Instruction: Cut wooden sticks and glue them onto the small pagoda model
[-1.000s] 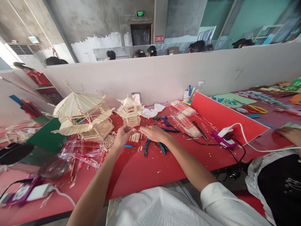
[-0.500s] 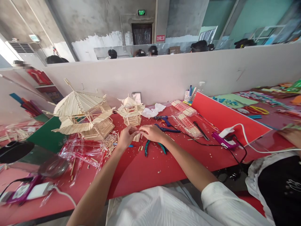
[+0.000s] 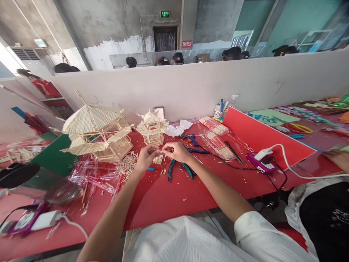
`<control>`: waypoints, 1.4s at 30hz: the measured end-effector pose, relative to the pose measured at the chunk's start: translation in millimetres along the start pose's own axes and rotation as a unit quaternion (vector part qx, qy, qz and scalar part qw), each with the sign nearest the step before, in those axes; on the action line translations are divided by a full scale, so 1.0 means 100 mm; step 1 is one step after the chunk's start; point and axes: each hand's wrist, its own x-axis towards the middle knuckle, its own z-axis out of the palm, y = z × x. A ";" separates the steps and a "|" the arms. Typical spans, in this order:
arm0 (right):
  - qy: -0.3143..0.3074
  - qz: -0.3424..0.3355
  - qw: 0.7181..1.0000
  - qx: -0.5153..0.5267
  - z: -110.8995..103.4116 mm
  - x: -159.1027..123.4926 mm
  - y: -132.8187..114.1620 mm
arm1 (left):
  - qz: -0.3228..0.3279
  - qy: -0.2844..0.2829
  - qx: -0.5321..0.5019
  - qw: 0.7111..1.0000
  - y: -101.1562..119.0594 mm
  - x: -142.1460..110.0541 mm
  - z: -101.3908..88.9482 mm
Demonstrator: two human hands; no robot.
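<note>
My left hand (image 3: 147, 155) and my right hand (image 3: 176, 151) meet fingertip to fingertip above the red table (image 3: 163, 203). Both are closed in a pinch; whatever lies between the fingers is too small to make out. Just below them rest short cut wooden sticks (image 3: 158, 159) and a pair of green-handled pliers (image 3: 171, 169), partly under my right wrist. Behind the hands stands a small stick pavilion (image 3: 151, 128), with a larger stick pavilion (image 3: 96, 133) to its left. A blue glue gun (image 3: 191, 139) lies to the right of the small one.
Packs of sticks (image 3: 219, 145) lie at the right, before a leaning red board (image 3: 261, 134). Crumpled plastic wrap (image 3: 94, 173) and a big clear jar (image 3: 40, 185) occupy the left. A purple power strip (image 3: 261, 163) trails cables. Another person's hand (image 3: 338, 159) rests at the far right.
My right hand's fingers have shifted and arched slightly, opening a small gap below the fingertips. Both hands stay in nearly the same place.
</note>
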 end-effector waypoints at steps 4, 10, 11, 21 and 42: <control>0.003 0.019 0.999 0.040 -0.02 0.01 -0.02 | -0.035 -0.018 -0.061 0.997 0.03 -0.02 -0.02; 0.008 0.022 0.997 0.078 0.00 0.01 -0.03 | -0.080 -0.023 -0.112 0.990 0.02 -0.02 -0.02; 0.009 0.022 0.996 0.082 0.01 0.01 -0.03 | -0.087 -0.024 -0.120 0.989 0.02 -0.02 -0.02; 0.009 0.019 0.995 0.101 0.01 0.01 -0.02 | -0.108 -0.016 -0.179 0.978 0.04 -0.03 0.00; 0.018 -0.022 0.985 -0.170 0.13 -0.02 0.01 | 0.075 -0.002 0.370 0.926 0.15 -0.12 0.07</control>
